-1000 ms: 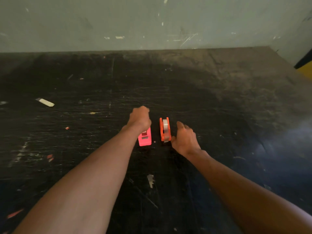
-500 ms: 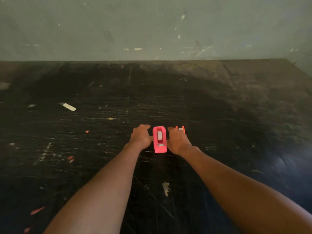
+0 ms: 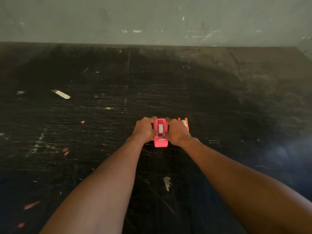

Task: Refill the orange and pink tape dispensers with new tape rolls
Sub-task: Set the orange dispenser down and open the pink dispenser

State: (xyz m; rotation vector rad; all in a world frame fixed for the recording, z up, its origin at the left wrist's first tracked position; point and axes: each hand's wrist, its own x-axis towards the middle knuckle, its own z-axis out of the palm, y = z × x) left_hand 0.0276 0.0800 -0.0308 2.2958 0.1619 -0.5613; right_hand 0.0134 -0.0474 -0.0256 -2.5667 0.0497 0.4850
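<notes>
A dark, scuffed work surface [image 3: 219,98], scored with pale scratches, runs back to a grey-green wall [image 3: 152,17] marked with chips and scrapes. Just below the middle of the view sits the pink tape dispenser [image 3: 161,144], lengthwise toward the person, with its small metal cutter [image 3: 161,140] at the near end. A white tape roll [image 3: 160,128] stands on edge in its open cradle. The left hand [image 3: 144,130] grasps the dispenser's side at 9 o'clock and the right hand [image 3: 176,132] grasps the side at 3 o'clock. The fingers of both hands curl round the far corners of the body, so the 2 hands clamp it between them. Whether the dispenser rests on the surface or is lifted slightly off it cannot be told. At 2 o'clock from the pink one, just beyond the right hand's knuckles, stands the orange tape dispenser [image 3: 185,120], partly hidden by that hand, with a pale roll [image 3: 184,123] showing inside it. Farther out, a pale torn scrap [image 3: 166,182] lies at 6 o'clock between the 2 forearms. A white strip of tape [image 3: 61,94] lies well apart at 10 o'clock. A small red fleck [image 3: 82,122] sits at 9 o'clock, and a longer red sliver [image 3: 31,205] lies at 8 o'clock near the surface's near left edge.
</notes>
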